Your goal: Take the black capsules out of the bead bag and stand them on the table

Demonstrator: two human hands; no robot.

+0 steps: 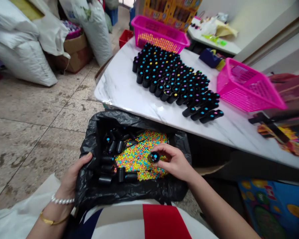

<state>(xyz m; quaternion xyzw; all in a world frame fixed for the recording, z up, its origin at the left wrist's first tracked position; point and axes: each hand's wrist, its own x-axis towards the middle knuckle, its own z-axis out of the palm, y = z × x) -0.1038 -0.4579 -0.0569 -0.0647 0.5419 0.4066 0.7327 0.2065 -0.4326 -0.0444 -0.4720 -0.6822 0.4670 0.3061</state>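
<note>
A black plastic bag (89, 189) sits open on my lap, holding a heap of small multicoloured beads (137, 156) and several loose black tubes (109, 162). My right hand (173, 162) hovers over the beads, fingers pinched round one black tube (153, 157) whose blue end faces up. My left hand (73, 177) grips the bag's left edge; a pearl bracelet and a gold bangle circle its wrist. On the white marble table (129, 96) beyond the bag, many filled black tubes (171, 78) stand packed upright, with a few lying flat (204, 114) at the near right end.
Two pink plastic baskets stand on the table, one at the back (159, 33) and one at the right (246, 88). White sacks (22, 49) and a cardboard box (76, 53) lie on the tiled floor at the left. Colourful printed boards (274, 205) lean at the lower right.
</note>
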